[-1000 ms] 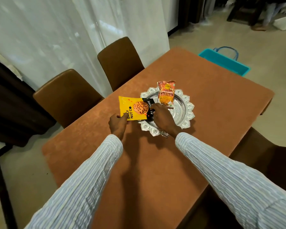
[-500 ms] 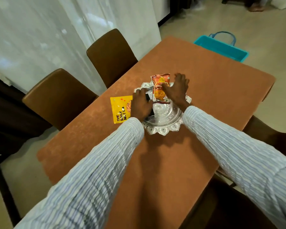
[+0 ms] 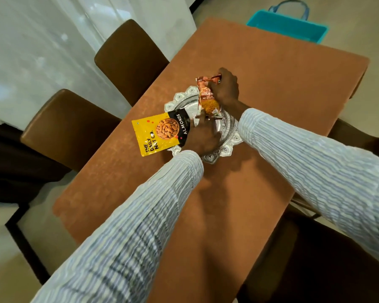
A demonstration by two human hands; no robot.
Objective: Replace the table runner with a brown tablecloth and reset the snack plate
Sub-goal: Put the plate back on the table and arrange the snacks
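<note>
Brown tablecloth (image 3: 260, 88) covers the whole tabletop, lying flat. I take the silver snack plate (image 3: 225, 147) as my landmark; it sits near the middle of the cloth, with its scalloped rim showing on the near and far-left sides.

Yellow almond pouch (image 3: 160, 133): lies flat, long axis running from the plate's left rim out over the cloth. Its black "ALMONDS" end rests on the rim, and the yellow end points away from the plate toward the two brown chairs (image 3: 127, 57). Print side up.

Orange snack packet (image 3: 208, 97): held over the far half of the plate. Its long axis runs from the plate's centre out past the far rim, top seal pointing away from me, face tilted toward me.

Left hand (image 3: 200, 137): over the plate's near-left part, beside the almond pouch's black end. The grip is partly closed, fingertips (image 3: 200, 117) at the orange packet's lower edge. I cannot tell whether they pinch it or only touch it.

Right hand (image 3: 224, 88): at the plate's far side, the grip closed around the orange packet's upper right edge, thumb on the front.

Beyond the tabletop's far end, past the plate, a teal basket (image 3: 289, 27) stands on the floor.
</note>
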